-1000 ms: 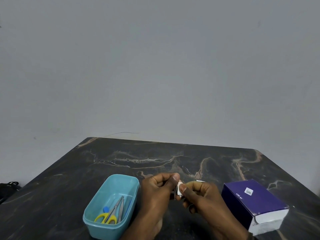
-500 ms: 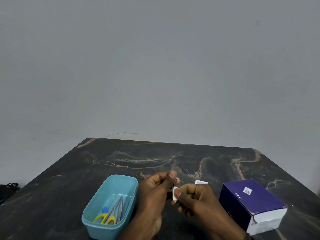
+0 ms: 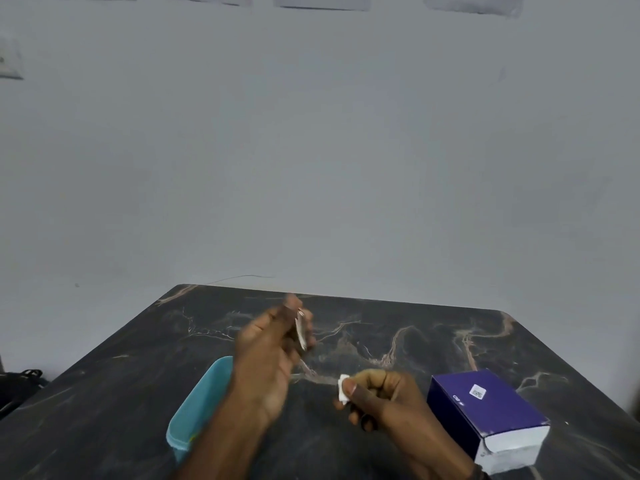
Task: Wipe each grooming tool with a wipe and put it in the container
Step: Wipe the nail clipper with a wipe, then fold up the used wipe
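Head view, looking down at one dark, marble-veined counter (image 3: 398,337) set against a plain grey wall. Two bare hands are in view. One left hand (image 3: 266,362) is raised above the counter, blurred by motion, its fingers (image 3: 289,308) pinched around one small slim metal grooming tool (image 3: 300,329), which points roughly downward; what kind of tool it is cannot be made out. One right hand (image 3: 381,396) sits lower and to the right, well apart from the left, with its fingers curled closed and its thumb pressing one small white wipe (image 3: 343,393) against them. One teal plastic container (image 3: 195,410) rests on the counter at lower left, mostly hidden behind the left forearm, so its contents cannot be seen beyond a sliver of yellow at its near edge. One purple box (image 3: 485,414) with a white end and a small square label lies on the counter at lower right, just beside the right hand. One dark object sits off the counter at the far left edge, too cut off to identify.
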Motion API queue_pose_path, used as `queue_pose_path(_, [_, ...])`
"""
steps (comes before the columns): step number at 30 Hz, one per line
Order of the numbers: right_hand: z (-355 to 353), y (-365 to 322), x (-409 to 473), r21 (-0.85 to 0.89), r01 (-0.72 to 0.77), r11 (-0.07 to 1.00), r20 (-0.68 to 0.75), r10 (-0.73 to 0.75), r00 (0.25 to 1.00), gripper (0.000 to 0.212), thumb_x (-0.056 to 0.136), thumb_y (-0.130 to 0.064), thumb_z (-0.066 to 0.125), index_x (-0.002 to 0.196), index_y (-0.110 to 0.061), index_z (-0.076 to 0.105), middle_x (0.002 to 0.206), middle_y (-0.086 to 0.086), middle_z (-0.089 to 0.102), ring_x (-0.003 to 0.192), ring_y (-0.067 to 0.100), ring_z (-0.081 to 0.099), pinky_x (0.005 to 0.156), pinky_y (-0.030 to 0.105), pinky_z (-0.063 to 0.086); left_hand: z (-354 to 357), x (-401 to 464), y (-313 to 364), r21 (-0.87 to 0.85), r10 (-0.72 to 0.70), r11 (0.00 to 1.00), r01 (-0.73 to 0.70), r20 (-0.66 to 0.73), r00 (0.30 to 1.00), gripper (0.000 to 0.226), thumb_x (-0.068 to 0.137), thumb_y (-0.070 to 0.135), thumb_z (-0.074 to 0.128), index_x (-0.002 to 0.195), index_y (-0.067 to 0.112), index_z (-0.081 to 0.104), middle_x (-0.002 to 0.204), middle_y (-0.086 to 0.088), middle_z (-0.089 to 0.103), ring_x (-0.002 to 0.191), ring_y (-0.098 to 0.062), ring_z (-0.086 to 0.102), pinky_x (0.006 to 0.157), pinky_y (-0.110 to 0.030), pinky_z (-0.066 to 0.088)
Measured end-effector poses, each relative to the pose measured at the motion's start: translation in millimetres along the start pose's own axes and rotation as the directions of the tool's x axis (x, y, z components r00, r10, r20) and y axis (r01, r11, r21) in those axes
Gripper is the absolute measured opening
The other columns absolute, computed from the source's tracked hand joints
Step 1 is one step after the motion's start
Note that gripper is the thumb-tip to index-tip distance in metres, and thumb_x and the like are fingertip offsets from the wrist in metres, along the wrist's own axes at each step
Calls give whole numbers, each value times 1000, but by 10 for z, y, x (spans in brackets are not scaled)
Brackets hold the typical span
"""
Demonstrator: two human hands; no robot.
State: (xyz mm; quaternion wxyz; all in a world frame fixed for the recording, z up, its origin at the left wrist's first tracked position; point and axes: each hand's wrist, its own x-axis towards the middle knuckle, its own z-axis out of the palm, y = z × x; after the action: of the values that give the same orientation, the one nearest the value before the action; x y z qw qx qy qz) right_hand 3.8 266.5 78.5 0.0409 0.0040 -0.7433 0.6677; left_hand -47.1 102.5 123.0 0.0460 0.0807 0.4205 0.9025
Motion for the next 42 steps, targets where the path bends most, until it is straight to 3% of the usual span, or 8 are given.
queue_pose_path(5, [1, -24, -5, 108, 16, 994, -158, 1, 987, 22, 87, -17, 66, 78, 2, 71, 70, 9, 72, 50, 11, 54, 48, 21, 39, -91, -155, 697, 307, 298, 910, -280, -12, 955, 21, 63, 27, 74, 74, 9, 71, 62, -5, 71, 53, -11, 63, 47, -21, 53])
queue_pose_path(12, [0, -49, -26, 174, 63, 983, -257, -17, 966, 20, 86, -16, 65, 83, 3, 71, 76, 15, 74, 48, 11, 54, 49, 24, 40, -472, -184, 778, 800, 371, 548, -242, 27, 928, 16, 74, 12, 80, 68, 0, 73, 52, -16, 65, 41, -18, 57, 40, -22, 49])
queue_pose_path(15, [-10, -39, -13, 170, 61, 983, -269, -13, 963, 19, 87, -17, 65, 83, 0, 72, 77, 15, 74, 49, 11, 54, 49, 24, 41, -627, -189, 774, 931, 257, 346, -115, 24, 966, 18, 74, 16, 82, 64, 4, 72, 46, -9, 65, 37, -14, 58, 42, -25, 50])
queue_pose_path(20, [44, -25, -24, 149, 47, 988, -263, -6, 965, 19, 87, -17, 65, 83, 0, 71, 77, 14, 74, 48, 10, 54, 49, 24, 41, -694, -124, 563, 984, 71, -177, 8, 5, 997, 26, 67, 37, 86, 62, 16, 71, 51, 3, 69, 45, -6, 64, 58, -26, 57])
queue_pose_path(24, [43, -36, -33, 148, 52, 988, -253, -12, 967, 18, 86, -17, 64, 84, -1, 71, 75, 14, 74, 48, 11, 54, 49, 24, 42, -690, -63, 395, 933, 53, -356, 53, -37, 998, 32, 63, 42, 87, 66, 16, 69, 70, 3, 72, 65, -9, 67, 62, -25, 54])
queue_pose_path(33, [45, -61, -52, 153, 62, 986, -226, -26, 974, 14, 88, -13, 63, 84, -3, 72, 72, 12, 74, 46, 10, 55, 47, 23, 41, -664, -109, 285, 879, 47, -476, 44, -24, 999, 34, 74, 36, 79, 91, 22, 53, 102, 1, 66, 91, -16, 63, 70, -25, 46])
queue_pose_path(38, [72, -77, -82, 146, 97, 984, -236, -61, 970, 13, 87, -14, 63, 84, -6, 73, 74, 14, 74, 48, 10, 55, 47, 22, 42, -542, -120, 308, 925, 193, -380, -12, 92, 977, 20, 82, 37, 74, 93, 22, 67, 91, 4, 69, 82, -12, 64, 68, -23, 47])
queue_pose_path(42, [146, -37, -88, 11, 258, 966, -341, -239, 909, 13, 89, -12, 64, 101, -19, 64, 75, 9, 74, 54, 8, 61, 51, 19, 48, -262, 56, 177, 958, 178, -240, -160, 206, 962, 9, 83, 28, 73, 78, 21, 73, 72, 6, 68, 65, -5, 61, 66, -24, 52])
